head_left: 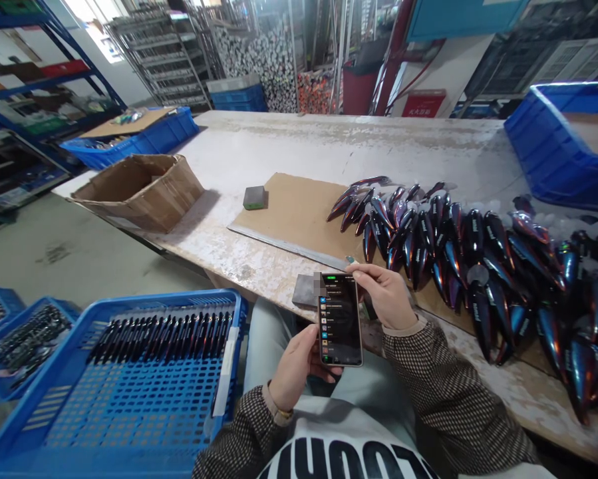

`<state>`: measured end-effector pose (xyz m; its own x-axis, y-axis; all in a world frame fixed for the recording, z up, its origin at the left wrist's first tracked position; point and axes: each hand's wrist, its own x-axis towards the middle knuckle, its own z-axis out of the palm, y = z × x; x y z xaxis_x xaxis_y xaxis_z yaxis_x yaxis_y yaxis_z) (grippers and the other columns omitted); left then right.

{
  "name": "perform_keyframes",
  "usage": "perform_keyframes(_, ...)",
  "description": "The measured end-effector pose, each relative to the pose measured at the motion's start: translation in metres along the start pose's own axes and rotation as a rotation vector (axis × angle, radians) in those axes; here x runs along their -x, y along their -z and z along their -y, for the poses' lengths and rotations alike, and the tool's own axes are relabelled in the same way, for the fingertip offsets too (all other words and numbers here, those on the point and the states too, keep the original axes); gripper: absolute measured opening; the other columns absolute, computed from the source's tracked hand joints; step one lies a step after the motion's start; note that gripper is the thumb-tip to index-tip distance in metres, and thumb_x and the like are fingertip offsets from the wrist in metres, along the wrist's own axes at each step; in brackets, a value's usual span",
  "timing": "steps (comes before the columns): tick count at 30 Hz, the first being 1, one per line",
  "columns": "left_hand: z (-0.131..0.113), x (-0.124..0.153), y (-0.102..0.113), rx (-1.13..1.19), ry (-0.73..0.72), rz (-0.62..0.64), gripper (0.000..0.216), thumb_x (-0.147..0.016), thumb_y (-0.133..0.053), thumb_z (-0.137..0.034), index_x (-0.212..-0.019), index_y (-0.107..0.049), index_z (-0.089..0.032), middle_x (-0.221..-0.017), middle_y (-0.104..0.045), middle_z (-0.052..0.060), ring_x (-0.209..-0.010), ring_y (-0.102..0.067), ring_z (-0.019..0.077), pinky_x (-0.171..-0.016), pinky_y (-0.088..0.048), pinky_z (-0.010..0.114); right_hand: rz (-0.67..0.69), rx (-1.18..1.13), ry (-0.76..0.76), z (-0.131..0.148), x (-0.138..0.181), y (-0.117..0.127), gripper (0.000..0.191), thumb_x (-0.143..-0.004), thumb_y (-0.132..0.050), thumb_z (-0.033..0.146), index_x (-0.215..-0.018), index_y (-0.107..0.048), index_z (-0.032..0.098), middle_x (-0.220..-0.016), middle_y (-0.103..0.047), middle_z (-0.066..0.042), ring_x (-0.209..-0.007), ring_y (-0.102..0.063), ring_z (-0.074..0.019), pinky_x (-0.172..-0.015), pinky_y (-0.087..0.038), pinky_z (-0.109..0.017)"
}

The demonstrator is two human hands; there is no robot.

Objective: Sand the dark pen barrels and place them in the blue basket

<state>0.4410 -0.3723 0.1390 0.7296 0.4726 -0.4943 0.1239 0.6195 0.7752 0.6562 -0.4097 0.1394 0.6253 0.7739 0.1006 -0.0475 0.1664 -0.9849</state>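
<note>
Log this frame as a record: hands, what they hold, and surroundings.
Left hand: holds a phone, screen lit
Right hand: at the phone's upper right corner; grip unclear
Table: glossy dark pieces heaped on the right, some on a cardboard sheet
Grey block: at the sheet's left edge
Cardboard box: on the table's left end
Blue basket: lower left, holding a row of dark items

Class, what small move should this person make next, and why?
Perhaps set the phone on the bare cardboard: the left hand supports the phone, the right hand is at its upper corner, so neither handles the glossy pieces.
</note>
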Motion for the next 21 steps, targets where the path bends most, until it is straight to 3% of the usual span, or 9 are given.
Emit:
perform_keyframes(4,0.0001,-0.0005,-0.0004,-0.01,0.006,-0.007,0.06,-0.085,-0.058,-0.068,-0.109,-0.062,-0.013,-0.078,-0.072,0.008,-0.062,-0.068,0.0214,-0.05,-0.051,0.027,-0.003,0.032,-0.003,-0.0001,-0.0003,0.0,0.03,-0.084,-0.072,0.043,-0.098,-0.078,0.017,-0.073,-0.066,-0.003,-0.052,-0.052,-0.0148,-0.044,-0.043,-0.022)
perform_keyframes(12,-0.0025,0.0002,-0.0017,-0.023,-0.004,-0.005,0.058,-0.087,-0.056,-0.066,-0.11,-0.063,-0.013,-0.077,-0.072,0.008,-0.062,-0.068,0.0216,-0.049,-0.051,0.026,-0.032,0.106,0.082,-0.0018,-0.0022,0.0013,0.023,-0.086,-0.07,0.039,-0.098,-0.078,0.02,-0.085,-0.071,-0.005,-0.076,-0.064,-0.0217,-0.061,-0.05,-0.027)
perform_keyframes(21,-0.0004,-0.0012,0.0003,-0.029,-0.013,0.006,0.057,-0.088,-0.055,-0.066,-0.107,-0.063,-0.013,-0.077,-0.071,0.008,-0.062,-0.068,0.0211,-0.05,-0.051,0.026,-0.039,0.092,0.075,-0.0012,-0.0025,0.0007,0.023,-0.085,-0.071,0.039,-0.095,-0.078,0.02,-0.085,-0.071,-0.005,-0.076,-0.064,-0.0217,-0.06,-0.05,-0.027)
